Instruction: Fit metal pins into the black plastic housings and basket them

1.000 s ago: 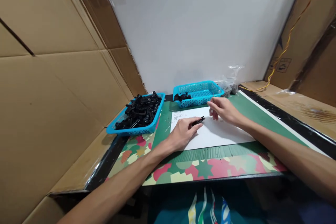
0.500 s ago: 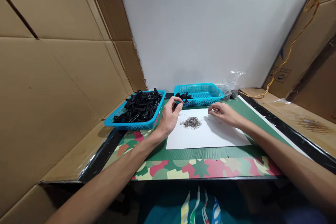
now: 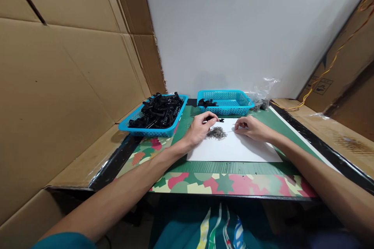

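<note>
My left hand (image 3: 201,129) is closed in a pinch on a small black plastic part (image 3: 221,120), whose end sticks out to the right of the fingertips. Beneath that hand, a heap of tiny silvery metal pieces (image 3: 217,134) lies on a white sheet of paper (image 3: 233,151); they look like thin wire parts or springs. My right hand (image 3: 253,128) hovers over the right side of the sheet. Its thumb and fingers are pinched on a thin metal piece (image 3: 235,124) pointing left, too small to make out fully. A gap separates the two hands.
A blue basket (image 3: 146,132) piled with black plastic parts (image 3: 157,113) stands at the left. Behind the paper, a second blue basket (image 3: 233,111) holds some black parts at its left end. Clear plastic bags (image 3: 263,95) sit beside it. Cardboard walls (image 3: 73,78) flank the table.
My left hand has moved right and the black part now points toward my right hand. My right hand has turned slightly, showing the thin metal piece at its fingertips. The view has shifted a little.
</note>
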The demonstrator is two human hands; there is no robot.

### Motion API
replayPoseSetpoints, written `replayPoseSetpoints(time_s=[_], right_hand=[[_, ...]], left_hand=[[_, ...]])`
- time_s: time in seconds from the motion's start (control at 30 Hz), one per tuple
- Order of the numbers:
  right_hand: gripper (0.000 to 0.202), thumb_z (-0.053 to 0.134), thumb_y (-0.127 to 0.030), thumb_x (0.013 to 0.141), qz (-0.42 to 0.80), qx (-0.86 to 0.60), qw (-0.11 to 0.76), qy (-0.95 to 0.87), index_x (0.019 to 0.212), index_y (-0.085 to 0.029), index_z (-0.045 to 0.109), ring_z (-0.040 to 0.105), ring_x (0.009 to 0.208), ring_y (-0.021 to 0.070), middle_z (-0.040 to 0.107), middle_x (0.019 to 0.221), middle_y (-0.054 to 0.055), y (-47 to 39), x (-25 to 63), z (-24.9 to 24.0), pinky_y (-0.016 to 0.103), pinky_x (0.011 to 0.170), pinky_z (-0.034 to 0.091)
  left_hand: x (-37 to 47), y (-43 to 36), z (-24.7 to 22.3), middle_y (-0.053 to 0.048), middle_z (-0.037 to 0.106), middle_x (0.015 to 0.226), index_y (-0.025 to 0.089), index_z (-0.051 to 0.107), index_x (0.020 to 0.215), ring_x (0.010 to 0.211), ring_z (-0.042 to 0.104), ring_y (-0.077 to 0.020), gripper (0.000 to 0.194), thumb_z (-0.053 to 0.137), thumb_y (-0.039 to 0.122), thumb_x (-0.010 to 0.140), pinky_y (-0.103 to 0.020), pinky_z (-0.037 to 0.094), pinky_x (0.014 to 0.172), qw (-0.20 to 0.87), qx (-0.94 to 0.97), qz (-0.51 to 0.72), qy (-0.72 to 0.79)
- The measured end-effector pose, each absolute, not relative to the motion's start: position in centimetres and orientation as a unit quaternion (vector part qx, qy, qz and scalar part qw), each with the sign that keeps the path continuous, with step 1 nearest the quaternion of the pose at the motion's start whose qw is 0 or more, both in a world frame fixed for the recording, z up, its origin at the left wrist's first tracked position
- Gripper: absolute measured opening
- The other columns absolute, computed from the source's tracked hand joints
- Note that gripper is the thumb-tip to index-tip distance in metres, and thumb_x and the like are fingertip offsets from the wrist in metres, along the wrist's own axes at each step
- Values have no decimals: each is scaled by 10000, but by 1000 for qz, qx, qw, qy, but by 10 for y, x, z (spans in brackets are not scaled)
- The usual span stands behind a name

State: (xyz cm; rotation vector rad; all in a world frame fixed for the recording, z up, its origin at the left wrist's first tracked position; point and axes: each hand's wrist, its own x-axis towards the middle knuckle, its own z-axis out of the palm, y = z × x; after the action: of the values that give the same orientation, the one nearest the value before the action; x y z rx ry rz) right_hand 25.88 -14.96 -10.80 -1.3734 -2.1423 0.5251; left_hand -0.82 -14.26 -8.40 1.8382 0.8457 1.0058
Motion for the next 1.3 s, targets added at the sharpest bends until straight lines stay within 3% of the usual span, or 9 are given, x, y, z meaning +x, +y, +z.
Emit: replayPoseSetpoints(time_s=[0.2,0.37,0.5,0.67,0.9,1.13,1.3], right_hand=[[272,700,-456,916,336,-437,361,-752,874,-187,699,451,617,141,572,706,-1,-163,254,-93,297,571,328],[327,771,-508,876,377,-372,457,-715,854,-194,681,515,695,157,599,758,8,-176,233,-84,310,622,385],[316,779,-513,881,370,-354,457,-727,849,-208,702,601,772,198,652,795,32,-180,225,-85,358,718,473],[295,790,-498,887,349,-354,454,-739,852,-212,726,601,783,202,667,822,39,-181,226,-86,372,733,483],[292,752,-501,924,325,-372,445,-747,924,-209,770,640,826,218,732,886,60,-181,227,-87,382,763,505],[294,710,-474,954,298,-391,411,-768,907,-189,765,586,773,191,722,849,57,-180,229,-88,348,695,445],[267,665,-456,982,269,-392,411,-778,917,-203,726,570,754,189,706,842,55,-183,227,-85,348,682,434]], left_hand=[[-8,-148,-83,-40,667,931,150,721,1043,755,562,-126,266,731,377,906,-259,427,681,492,731,360,306],[-3,-150,-90,-6,596,821,153,735,1093,678,482,-102,366,699,485,942,-251,370,641,570,708,310,279],[2,-155,-93,25,504,771,142,699,1055,630,396,-84,434,731,550,911,-245,282,584,630,675,285,257],[5,-162,-87,46,451,783,156,614,956,596,358,-59,423,779,537,875,-237,231,563,678,637,274,244],[4,-163,-85,39,465,769,165,611,967,609,387,-79,430,723,577,916,-241,285,575,633,672,294,249],[3,-166,-85,2,540,859,160,655,962,744,464,-120,355,691,513,953,-263,358,695,562,722,322,245],[2,-163,-88,10,517,828,156,644,948,702,438,-107,367,692,519,956,-251,317,637,596,696,306,258]])
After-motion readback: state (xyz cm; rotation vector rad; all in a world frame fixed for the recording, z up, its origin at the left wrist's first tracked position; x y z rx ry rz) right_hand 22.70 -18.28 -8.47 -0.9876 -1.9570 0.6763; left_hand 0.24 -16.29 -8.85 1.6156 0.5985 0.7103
